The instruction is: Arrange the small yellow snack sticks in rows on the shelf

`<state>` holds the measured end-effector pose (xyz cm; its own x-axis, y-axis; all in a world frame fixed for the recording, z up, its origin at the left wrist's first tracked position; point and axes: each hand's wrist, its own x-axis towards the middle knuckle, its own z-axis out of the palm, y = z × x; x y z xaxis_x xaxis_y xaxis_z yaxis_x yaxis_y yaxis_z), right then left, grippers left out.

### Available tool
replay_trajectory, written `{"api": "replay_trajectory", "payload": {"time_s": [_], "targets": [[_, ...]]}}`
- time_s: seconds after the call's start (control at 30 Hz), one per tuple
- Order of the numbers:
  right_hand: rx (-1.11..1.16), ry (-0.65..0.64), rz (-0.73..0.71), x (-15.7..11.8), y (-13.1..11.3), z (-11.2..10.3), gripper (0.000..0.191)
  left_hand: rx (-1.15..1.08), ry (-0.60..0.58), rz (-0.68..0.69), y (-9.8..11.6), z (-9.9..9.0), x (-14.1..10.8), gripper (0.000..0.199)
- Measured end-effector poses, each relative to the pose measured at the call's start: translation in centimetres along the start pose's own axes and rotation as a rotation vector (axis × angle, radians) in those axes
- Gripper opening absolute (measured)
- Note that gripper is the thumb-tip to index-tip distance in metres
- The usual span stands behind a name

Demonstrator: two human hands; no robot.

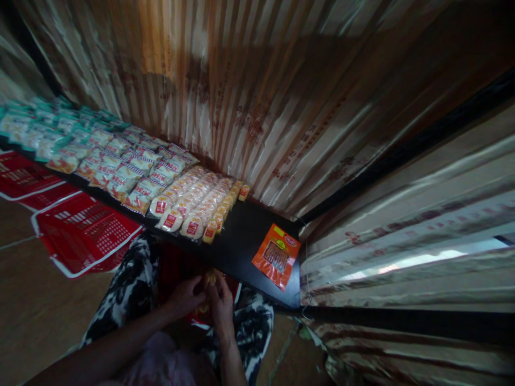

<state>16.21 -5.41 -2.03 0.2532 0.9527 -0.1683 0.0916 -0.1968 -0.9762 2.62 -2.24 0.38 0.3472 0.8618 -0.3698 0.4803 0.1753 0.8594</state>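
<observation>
My left hand and my right hand meet low in front of me, over a red basket between my knees. Both have their fingers closed around a small yellowish snack packet, partly covered by the fingers. More yellowish items lie dimly below in the basket. Just beyond, on a black shelf, small yellow packets stand in a row. Beside them are rows of clear-wrapped round snacks with red labels. An orange snack bag lies flat near the shelf's right end.
Further left, the shelf carries white snack bags and green-edged bags. Red shopping baskets stand on the tiled floor at the left. A pleated, printed plastic curtain hangs behind the shelf, and a dark bar slants across it.
</observation>
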Motion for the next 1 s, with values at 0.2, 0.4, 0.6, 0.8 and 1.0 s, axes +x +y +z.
{"api": "replay_trajectory", "payload": {"time_s": [0.2,0.4,0.6,0.8,1.0], "targets": [[0.095,-0.003,-0.002,0.1,-0.4,-0.5,0.051,0.009,0.028,0.064,0.7,0.0,-0.2,0.049],[0.235,0.025,0.031,0.0,-1.3,-0.6,0.051,0.038,0.08,0.099,0.8,0.2,0.0,0.051],[0.279,0.068,0.055,0.1,-2.4,-0.8,0.052,0.056,0.083,0.124,2.4,-0.3,-0.2,0.046],[0.347,0.066,0.079,0.0,-2.1,-1.1,0.054,0.045,0.073,0.133,2.4,-0.2,0.0,0.05],[0.357,0.089,0.09,0.0,-3.1,-1.0,0.052,0.034,0.047,0.12,3.5,-0.5,-0.2,0.049]]}}
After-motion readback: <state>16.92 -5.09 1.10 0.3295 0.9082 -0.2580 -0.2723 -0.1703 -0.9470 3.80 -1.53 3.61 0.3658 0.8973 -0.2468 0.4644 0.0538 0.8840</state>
